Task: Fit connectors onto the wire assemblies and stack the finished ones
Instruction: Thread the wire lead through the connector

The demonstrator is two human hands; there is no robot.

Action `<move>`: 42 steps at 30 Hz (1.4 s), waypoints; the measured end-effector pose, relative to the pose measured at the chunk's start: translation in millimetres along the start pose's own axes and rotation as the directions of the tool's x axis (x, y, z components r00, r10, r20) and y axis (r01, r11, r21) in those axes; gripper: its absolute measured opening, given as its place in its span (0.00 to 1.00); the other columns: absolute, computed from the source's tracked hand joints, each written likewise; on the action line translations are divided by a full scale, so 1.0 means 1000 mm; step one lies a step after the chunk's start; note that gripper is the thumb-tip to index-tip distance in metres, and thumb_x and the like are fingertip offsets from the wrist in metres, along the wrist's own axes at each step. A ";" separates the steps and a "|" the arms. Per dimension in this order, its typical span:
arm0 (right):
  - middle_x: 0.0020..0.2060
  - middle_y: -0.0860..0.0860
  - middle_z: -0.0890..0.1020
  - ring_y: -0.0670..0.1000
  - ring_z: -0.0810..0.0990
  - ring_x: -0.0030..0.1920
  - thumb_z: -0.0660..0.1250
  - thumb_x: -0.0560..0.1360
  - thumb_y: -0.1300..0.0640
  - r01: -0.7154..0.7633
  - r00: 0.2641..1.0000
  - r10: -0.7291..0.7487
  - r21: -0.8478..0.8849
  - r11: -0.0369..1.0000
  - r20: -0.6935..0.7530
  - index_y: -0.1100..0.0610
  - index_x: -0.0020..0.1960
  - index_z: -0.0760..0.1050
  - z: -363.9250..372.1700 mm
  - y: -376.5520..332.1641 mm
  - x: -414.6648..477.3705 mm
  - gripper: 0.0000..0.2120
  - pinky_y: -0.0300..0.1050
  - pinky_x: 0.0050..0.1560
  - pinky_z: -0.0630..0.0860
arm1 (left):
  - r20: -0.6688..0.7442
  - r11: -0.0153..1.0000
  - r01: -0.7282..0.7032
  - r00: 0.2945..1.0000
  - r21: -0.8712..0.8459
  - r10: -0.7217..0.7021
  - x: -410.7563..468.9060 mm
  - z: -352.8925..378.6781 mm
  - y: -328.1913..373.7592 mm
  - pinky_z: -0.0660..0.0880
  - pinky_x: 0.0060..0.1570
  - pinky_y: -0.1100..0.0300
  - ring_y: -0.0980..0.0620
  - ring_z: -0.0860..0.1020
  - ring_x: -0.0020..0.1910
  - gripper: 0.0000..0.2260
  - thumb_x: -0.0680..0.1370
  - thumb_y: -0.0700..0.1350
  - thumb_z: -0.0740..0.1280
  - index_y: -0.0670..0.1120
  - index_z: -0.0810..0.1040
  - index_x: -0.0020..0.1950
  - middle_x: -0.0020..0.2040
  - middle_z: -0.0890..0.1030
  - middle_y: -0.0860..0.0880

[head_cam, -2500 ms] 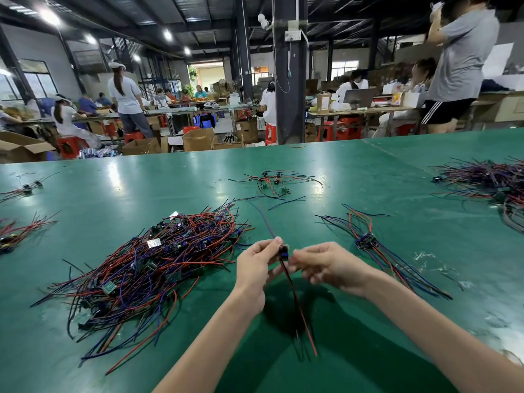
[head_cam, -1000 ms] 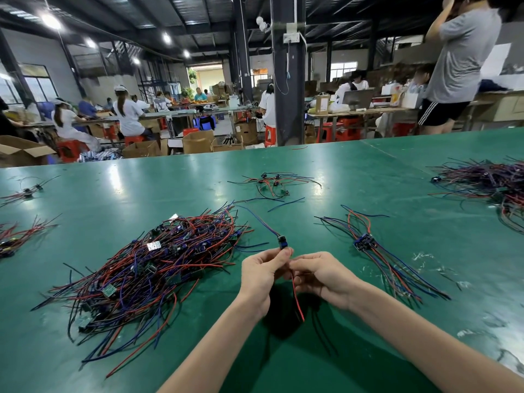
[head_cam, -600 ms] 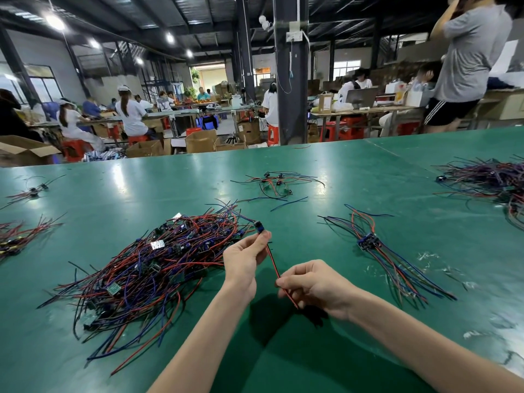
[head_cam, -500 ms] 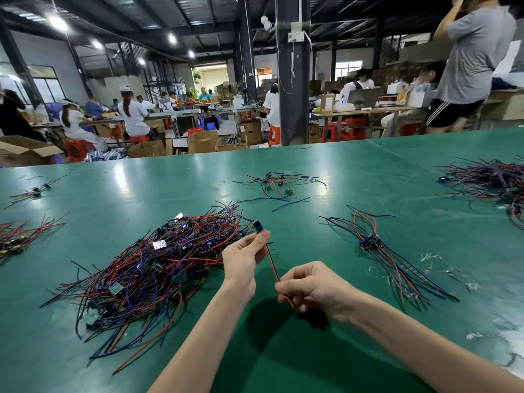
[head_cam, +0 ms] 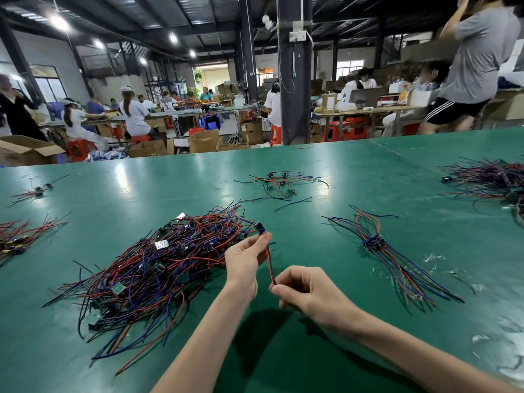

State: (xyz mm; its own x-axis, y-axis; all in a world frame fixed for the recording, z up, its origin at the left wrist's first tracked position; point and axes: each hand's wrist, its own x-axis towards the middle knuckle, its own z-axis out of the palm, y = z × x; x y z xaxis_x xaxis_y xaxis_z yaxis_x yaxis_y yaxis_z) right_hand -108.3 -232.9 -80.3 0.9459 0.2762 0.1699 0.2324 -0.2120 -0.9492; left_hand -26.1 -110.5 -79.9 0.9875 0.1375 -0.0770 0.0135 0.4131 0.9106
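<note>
My left hand [head_cam: 246,258] pinches a wire assembly just below its small black-and-blue connector [head_cam: 259,228], which sticks up above my fingertips. Its red and black wires [head_cam: 270,265] run down to my right hand [head_cam: 307,289], which grips their lower end with curled fingers. Left of my hands lies a big tangled heap of red, blue and black wire assemblies [head_cam: 158,262]. To the right, a neat stack of assemblies [head_cam: 377,245] rests with its connectors lined up in the middle.
The green table [head_cam: 326,350] carries more wire clusters: a small one at the back centre [head_cam: 279,184], a pile at the far right [head_cam: 493,180], and small bunches at the left edge [head_cam: 19,236]. Other people work at benches beyond the table.
My hands came apart. The left hand carried the connector up and to the left, toward the heap, while the right hand slid down along the wires and now holds their lower end.
</note>
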 end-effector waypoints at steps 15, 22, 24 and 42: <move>0.31 0.42 0.79 0.43 0.73 0.33 0.62 0.78 0.60 0.115 0.993 -0.112 -0.202 0.973 0.027 0.49 0.49 0.75 0.002 0.006 -0.004 0.07 0.37 0.36 0.70 | 0.021 0.998 0.068 0.997 0.007 -0.069 0.003 -0.004 -0.006 0.74 0.40 0.63 0.54 0.76 0.32 0.03 0.72 0.36 0.72 0.41 0.81 0.39 0.33 0.83 0.50; 0.30 0.41 0.76 0.46 0.73 0.36 0.61 0.79 0.61 0.093 0.996 -0.088 -0.212 0.973 0.034 0.47 0.50 0.74 0.004 0.005 -0.004 0.10 0.38 0.39 0.70 | 0.019 0.997 0.072 0.997 0.019 -0.072 0.006 -0.005 -0.008 0.75 0.40 0.63 0.54 0.77 0.34 0.02 0.72 0.37 0.72 0.41 0.81 0.40 0.35 0.84 0.49; 0.29 0.43 0.75 0.48 0.74 0.37 0.60 0.79 0.61 0.076 0.997 -0.074 -0.219 0.973 0.018 0.46 0.49 0.74 0.007 0.005 -0.004 0.10 0.41 0.40 0.70 | 0.017 0.998 0.063 0.998 0.018 -0.064 0.006 -0.005 -0.009 0.74 0.41 0.63 0.54 0.76 0.35 0.03 0.72 0.36 0.72 0.41 0.81 0.39 0.34 0.83 0.49; 0.26 0.48 0.75 0.46 0.69 0.29 0.59 0.78 0.67 -0.304 0.952 0.304 -0.002 0.953 0.036 0.56 0.48 0.73 0.008 -0.004 0.001 0.08 0.35 0.25 0.64 | 0.047 0.997 0.068 0.996 0.030 -0.069 0.005 -0.002 -0.005 0.72 0.36 0.64 0.55 0.75 0.33 0.01 0.73 0.38 0.72 0.42 0.82 0.41 0.35 0.83 0.49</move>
State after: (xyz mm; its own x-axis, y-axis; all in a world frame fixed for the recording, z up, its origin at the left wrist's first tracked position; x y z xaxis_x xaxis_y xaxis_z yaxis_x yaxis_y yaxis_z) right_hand -109.8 -224.3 -78.8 0.9630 0.2324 -0.1362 -0.0658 -0.2874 -0.9556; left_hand -21.6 -110.1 -85.3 0.9905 0.0657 -0.1207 0.0853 0.3946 0.9149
